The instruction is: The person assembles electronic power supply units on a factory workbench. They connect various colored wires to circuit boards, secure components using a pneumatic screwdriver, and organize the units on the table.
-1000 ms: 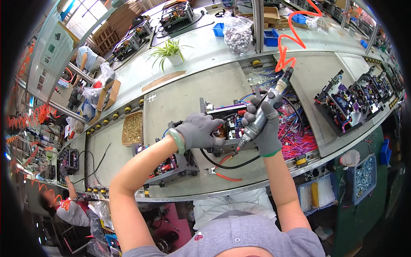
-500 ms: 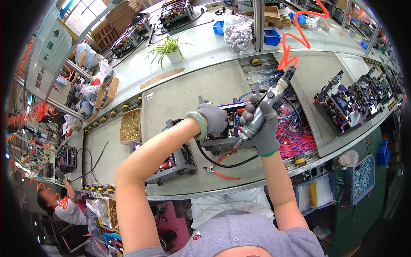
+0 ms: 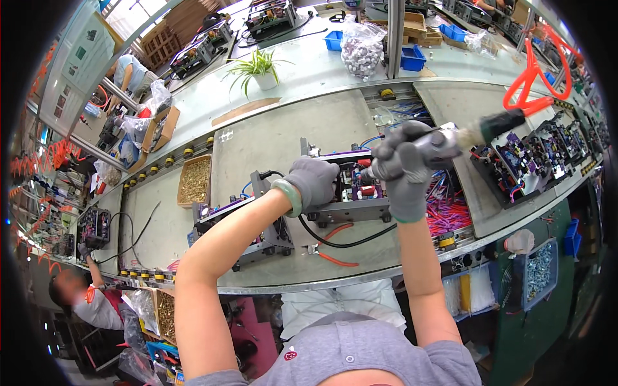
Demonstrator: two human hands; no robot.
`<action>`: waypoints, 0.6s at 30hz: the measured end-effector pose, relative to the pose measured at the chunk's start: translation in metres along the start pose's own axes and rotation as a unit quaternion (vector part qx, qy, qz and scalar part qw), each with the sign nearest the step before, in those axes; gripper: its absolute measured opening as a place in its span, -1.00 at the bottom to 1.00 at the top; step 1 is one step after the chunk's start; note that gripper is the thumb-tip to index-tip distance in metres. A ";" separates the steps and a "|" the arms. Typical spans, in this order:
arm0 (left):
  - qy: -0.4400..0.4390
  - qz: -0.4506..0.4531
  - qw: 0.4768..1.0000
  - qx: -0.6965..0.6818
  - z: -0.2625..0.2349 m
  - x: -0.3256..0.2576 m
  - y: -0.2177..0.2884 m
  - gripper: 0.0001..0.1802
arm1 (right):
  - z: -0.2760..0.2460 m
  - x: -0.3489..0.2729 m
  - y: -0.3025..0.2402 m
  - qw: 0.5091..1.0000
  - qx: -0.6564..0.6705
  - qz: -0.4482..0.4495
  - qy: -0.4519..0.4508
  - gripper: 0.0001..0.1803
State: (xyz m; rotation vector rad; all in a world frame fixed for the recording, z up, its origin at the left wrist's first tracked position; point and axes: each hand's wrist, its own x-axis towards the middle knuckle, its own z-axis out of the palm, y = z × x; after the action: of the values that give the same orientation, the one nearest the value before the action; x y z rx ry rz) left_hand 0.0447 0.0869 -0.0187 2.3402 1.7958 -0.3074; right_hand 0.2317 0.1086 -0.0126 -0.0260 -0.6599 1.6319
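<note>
My right hand (image 3: pixel 407 177), in a grey glove, is closed around a pneumatic screwdriver (image 3: pixel 444 145). The tool lies nearly level, its rear end blurred and its working end directed left over an open electronics chassis (image 3: pixel 354 211). Boards and red parts show inside that chassis. At its left side rests my left hand (image 3: pixel 313 181), gloved too, with curled fingertips at the inner parts; whatever they grip is hidden. A second chassis (image 3: pixel 267 239) sits partly under my left forearm. Orange-handled pliers (image 3: pixel 338 260) lie by a black cable in front.
A bin of red and blue wires (image 3: pixel 444 219) is sunk into the bench right of the chassis. A box of small brass-coloured screws (image 3: pixel 194 181) stands left. More circuit assemblies (image 3: pixel 528 157) sit at right, below a coiled red air hose (image 3: pixel 531 77). A potted plant (image 3: pixel 264 78) stands behind.
The screwdriver has swung from a steep slant to nearly level, its working end lifting from the chassis front to over its inside. The red hose has moved right. My left hand stays at the chassis.
</note>
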 end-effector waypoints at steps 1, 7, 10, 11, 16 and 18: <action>-0.007 -0.001 1.000 0.005 0.000 0.002 0.001 -0.78 | 0.006 0.003 0.008 0.996 -0.065 -0.044 0.040 -0.58; -0.020 -0.010 0.998 0.056 -0.003 0.004 0.009 -0.81 | -0.007 0.027 0.038 0.976 -0.204 -0.030 0.067 -0.67; -0.004 -0.007 0.999 0.039 -0.004 0.001 0.009 -0.83 | -0.007 0.027 0.042 0.972 -0.220 -0.013 0.077 -0.70; 0.006 -0.003 1.000 0.030 -0.003 0.000 0.008 -0.83 | -0.007 0.026 0.044 0.971 -0.225 -0.012 0.076 -0.70; 0.078 0.004 0.997 0.011 0.012 -0.002 0.004 -0.87 | -0.022 0.027 0.061 0.948 -0.311 -0.053 0.025 -0.72; 0.123 0.005 0.992 -0.018 0.017 -0.002 0.003 -0.88 | -0.016 0.025 0.066 0.949 -0.300 -0.093 -0.005 -0.75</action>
State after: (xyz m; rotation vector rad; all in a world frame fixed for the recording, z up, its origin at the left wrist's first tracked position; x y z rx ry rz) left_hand 0.0463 0.0793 -0.0348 2.4529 1.8746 0.0169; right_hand 0.1733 0.1366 -0.0453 -0.3866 -1.1128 1.2029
